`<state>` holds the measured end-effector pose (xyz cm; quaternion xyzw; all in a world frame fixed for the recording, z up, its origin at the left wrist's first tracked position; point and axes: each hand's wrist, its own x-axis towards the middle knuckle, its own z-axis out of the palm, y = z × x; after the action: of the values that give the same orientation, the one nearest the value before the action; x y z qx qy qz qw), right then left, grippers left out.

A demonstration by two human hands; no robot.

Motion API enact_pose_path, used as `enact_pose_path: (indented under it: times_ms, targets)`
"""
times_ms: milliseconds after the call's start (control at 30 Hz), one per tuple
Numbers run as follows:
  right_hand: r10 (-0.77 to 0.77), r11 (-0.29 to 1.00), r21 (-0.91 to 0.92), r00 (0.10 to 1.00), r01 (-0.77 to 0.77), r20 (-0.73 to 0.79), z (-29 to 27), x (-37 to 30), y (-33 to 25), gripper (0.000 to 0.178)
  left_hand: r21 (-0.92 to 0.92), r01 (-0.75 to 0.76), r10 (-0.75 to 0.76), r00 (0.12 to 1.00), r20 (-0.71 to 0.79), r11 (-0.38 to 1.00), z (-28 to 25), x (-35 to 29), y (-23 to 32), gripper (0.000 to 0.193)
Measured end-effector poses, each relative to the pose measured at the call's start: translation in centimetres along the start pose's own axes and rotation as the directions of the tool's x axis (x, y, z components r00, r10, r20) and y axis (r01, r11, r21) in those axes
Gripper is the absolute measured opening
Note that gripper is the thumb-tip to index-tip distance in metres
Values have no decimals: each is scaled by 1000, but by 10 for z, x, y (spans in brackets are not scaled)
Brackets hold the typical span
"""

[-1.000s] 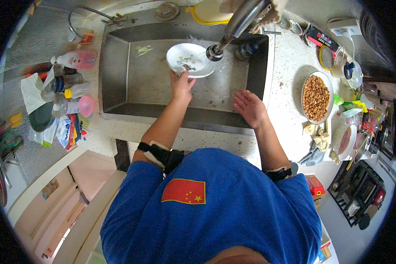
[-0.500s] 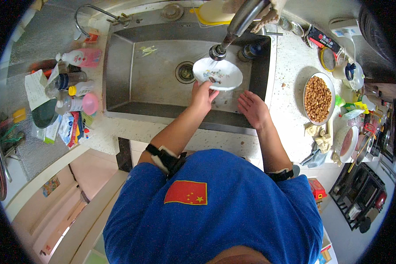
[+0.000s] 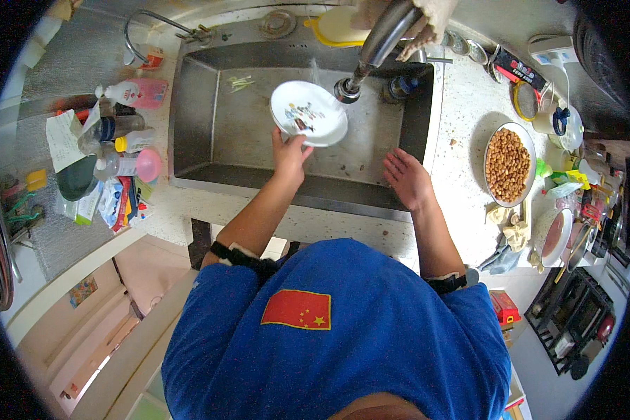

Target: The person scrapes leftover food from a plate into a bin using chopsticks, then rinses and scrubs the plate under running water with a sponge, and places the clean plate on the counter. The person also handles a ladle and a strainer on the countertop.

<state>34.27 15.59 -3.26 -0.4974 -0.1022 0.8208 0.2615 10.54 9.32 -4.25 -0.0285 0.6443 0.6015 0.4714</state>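
My left hand [image 3: 289, 157] grips the near rim of a white plate [image 3: 322, 112] with a small coloured pattern at its centre. The plate is tilted above the steel sink [image 3: 241, 133] and hides the drain. Just right of its far rim hangs the tap's spray head [image 3: 346, 91]. Over the sink's near right corner, my right hand [image 3: 407, 180] holds nothing, its fingers stretched out and palm turned towards the plate. Some pale green scraps [image 3: 241, 83] lie on the sink floor at the far left.
A dark cup-like thing [image 3: 401, 88] stands in the sink's far right corner. On the right counter is a dish of brown nuts or beans [image 3: 507, 165], with jars and packets beyond. Bottles, including a pink one [image 3: 143, 92], crowd the left counter. A yellow-rimmed tub [image 3: 339, 28] sits behind the sink.
My left hand has carried the plate leftwards from beneath the spray head to over the drain. My right hand stays almost where it was.
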Motion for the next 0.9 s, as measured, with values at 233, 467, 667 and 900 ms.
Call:
enact_pose_path:
  times_ms: [233, 467, 667, 900]
  targets:
    - [99, 994, 44, 995, -98, -26, -5, 19, 9, 51, -72, 337, -315, 925, 214, 939, 26, -16, -35, 34]
    - [15, 999, -35, 999, -16, -43, 3, 5, 8, 50, -342, 274, -236, 960, 147, 899, 52, 58, -48, 31]
    - [-27, 998, -63, 1000, 28, 15, 6, -1, 0, 59, -107, 69, -68, 998, 20, 992, 17, 29, -24, 44]
    - [144, 989, -23, 990, -144, -13, 15, 29, 4, 52, -5, 330, -316, 908, 277, 944, 0, 10, -25, 30]
